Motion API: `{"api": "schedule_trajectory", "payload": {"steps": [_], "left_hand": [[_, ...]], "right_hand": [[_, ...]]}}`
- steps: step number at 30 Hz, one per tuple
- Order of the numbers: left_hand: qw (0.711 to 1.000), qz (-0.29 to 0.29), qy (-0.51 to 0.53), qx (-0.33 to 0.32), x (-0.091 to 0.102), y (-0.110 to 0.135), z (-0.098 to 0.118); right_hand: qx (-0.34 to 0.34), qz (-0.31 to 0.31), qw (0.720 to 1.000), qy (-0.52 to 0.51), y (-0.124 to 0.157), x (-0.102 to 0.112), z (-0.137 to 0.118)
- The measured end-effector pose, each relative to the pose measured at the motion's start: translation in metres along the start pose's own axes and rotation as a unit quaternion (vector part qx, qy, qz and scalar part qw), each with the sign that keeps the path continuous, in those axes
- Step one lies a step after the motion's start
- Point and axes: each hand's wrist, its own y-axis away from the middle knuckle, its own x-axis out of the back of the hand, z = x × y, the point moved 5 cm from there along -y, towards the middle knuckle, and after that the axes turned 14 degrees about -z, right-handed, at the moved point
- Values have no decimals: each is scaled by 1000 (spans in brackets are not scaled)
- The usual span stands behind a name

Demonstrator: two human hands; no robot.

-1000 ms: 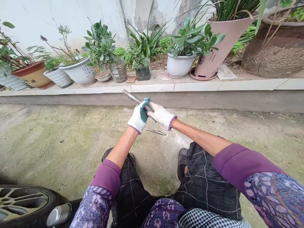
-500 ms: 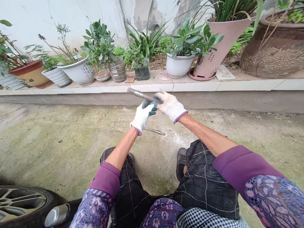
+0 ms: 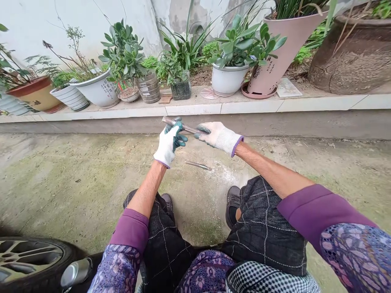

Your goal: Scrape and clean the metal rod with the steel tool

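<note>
At twelve o'clock, the metal rod [image 3: 180, 125] looked dull and ridged; the white knit gloves [image 3: 167, 147] had matt green rubber coating; the concrete ground [image 3: 91, 191] looked rough.

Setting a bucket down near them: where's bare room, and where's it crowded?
Bare concrete ground spreads left of the left forearm, up to the car wheel, and right of the right forearm. Crowded: the tiled ledge lined with potted plants, and below the hands, where a slim metal piece lies.
</note>
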Motion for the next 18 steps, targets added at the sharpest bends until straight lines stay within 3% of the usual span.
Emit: {"api": "schedule_trajectory", "payload": {"steps": [2, 6, 11, 18], "left_hand": [[999, 22, 19, 25, 1, -3, -7], [996, 61, 36, 54, 2, -6, -18], [999, 7, 23, 43, -1, -3, -14], [995, -46, -75, 48, -2, 17, -9]], "right_hand": [[9, -17, 1000, 8, -2, -5, -2], [-28, 19, 994, 101, -1, -1, -7], [-26, 42, 987, 156, 5, 8, -16], [-51, 27, 985, 161, 4, 6, 2]]}}
